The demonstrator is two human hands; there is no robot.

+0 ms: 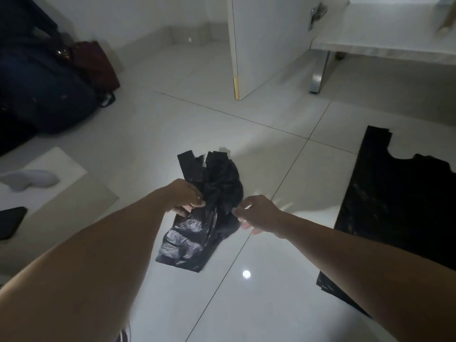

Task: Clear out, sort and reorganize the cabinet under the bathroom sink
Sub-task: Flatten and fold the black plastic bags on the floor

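Sorting looks to be the step in hand: the person holds a crumpled black plastic bag (204, 213) above the white tiled floor (246, 304), near the middle of the scene, and seems to be bunching or folding it. The left hand (183, 197) grips the bag at its gathered middle, fingers curled round the plastic, with the bag's 2 handle strips standing up on the far side and its body hanging down on the near side. The right hand (256, 213) pinches the bag's right edge between thumb and fingertips, the other fingers loosely curled. A second black bag (394, 206) lies flat on the floor to the right, well apart from the held one. Far right stands the cabinet (382, 38) with its door (259, 45) swung open. As a judgement, the next move calls for flattening the thin, slippery plastic and laying it on or beside the flat bag.
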